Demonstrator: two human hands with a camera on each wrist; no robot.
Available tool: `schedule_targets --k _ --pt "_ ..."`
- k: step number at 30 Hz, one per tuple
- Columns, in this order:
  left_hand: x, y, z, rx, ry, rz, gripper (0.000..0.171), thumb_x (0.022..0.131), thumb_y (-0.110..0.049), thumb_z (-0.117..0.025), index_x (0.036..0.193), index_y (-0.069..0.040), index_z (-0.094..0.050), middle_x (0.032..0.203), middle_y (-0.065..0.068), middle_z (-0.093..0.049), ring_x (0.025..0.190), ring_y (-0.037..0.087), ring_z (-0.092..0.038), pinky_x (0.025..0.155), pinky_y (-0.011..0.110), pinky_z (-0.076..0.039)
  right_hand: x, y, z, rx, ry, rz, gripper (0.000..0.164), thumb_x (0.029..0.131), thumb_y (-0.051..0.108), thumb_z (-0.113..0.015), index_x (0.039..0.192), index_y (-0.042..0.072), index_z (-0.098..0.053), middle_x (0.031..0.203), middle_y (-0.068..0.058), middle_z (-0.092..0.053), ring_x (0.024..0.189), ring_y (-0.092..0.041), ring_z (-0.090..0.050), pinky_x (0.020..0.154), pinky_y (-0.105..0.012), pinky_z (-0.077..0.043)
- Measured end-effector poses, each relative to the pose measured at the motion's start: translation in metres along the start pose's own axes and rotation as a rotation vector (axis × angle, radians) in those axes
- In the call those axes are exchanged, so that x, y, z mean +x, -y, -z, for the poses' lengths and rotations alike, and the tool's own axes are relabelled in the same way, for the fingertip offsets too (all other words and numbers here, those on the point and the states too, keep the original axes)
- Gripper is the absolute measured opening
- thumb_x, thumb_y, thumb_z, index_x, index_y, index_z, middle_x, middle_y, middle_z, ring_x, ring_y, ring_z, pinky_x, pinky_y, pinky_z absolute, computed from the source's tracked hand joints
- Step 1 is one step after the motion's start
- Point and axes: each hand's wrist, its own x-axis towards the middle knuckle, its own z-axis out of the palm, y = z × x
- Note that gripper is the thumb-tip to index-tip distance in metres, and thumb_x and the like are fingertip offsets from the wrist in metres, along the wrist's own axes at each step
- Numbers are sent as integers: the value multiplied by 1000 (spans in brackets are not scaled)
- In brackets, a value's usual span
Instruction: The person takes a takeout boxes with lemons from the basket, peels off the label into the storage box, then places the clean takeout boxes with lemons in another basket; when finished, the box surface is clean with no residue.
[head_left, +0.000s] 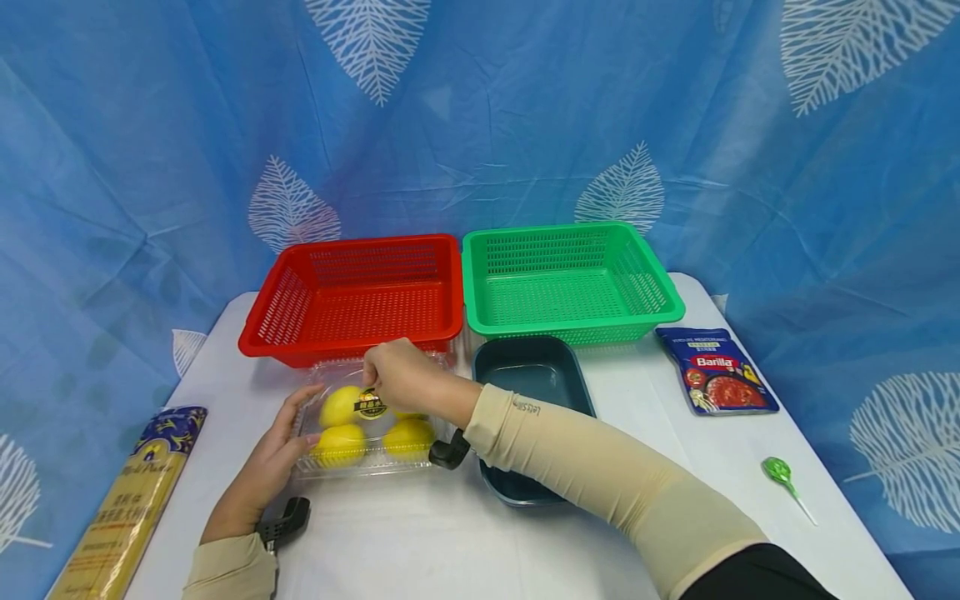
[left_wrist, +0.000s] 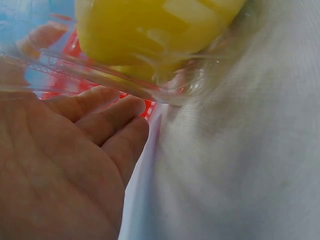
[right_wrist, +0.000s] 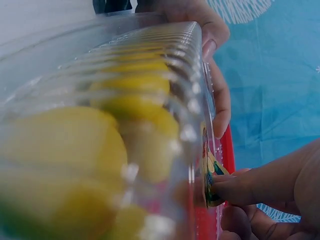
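Note:
A clear plastic clamshell box (head_left: 360, 469) holding several yellow lemons (head_left: 341, 446) is in front of the red basket, tilted up in the right wrist view. At its left end my left hand (head_left: 272, 454) grips it, with thumb and fingers on either side of the edge. On the lid is a round black and gold sticker (head_left: 370, 406). My right hand (head_left: 405, 375) reaches over the lid and pinches the sticker (right_wrist: 214, 182) between thumb and finger. In the right wrist view, part of the sticker stands away from the plastic.
Behind the box is a red basket (head_left: 258, 342), beside a green basket (head_left: 570, 322). A dark blue dish (head_left: 543, 362) lies partly under my right forearm. To the right are a Barilla sauce pouch (head_left: 720, 372) and a green lollipop (head_left: 780, 472); a spaghetti pack (head_left: 127, 508) lies left.

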Motion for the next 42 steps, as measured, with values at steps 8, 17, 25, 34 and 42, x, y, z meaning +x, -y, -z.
schedule_targets --k 8,17,25,34,42 --pt "0 -2 -1 7 -2 -1 79 92 -3 -54 165 -19 -28 173 14 -14 157 45 1 106 88 -2 -6 1 4 27 -10 39 14 94 -2 -75 96 12 -76 93 6 -70 81 -6 -61 66 -13 -49" --pt "1 -2 -2 17 -5 23 82 90 -6 -54 165 -18 -26 173 16 -13 157 47 2 104 89 -2 -18 -2 18 188 10 57 15 92 3 -81 91 14 -72 83 8 -65 79 -8 -59 71 -15 -50" --pt "1 -2 -2 24 -6 36 81 91 -5 -55 166 -19 -26 173 15 -12 157 46 3 104 89 -3 -30 -5 38 361 31 60 14 91 4 -83 90 13 -71 84 4 -67 80 -11 -63 74 -19 -55" --pt "-1 -1 -2 22 -13 46 81 91 -5 -55 165 -19 -26 173 15 -14 157 46 2 105 88 -3 -40 -19 48 428 8 48 13 90 3 -83 91 12 -73 85 1 -70 80 -15 -67 73 -24 -57" --pt "-2 -4 -2 12 -9 38 80 92 -4 -54 165 -19 -27 173 15 -14 157 46 2 104 89 -2 -45 -37 50 471 1 45 12 90 3 -83 92 11 -74 84 0 -71 78 -16 -69 68 -28 -59"
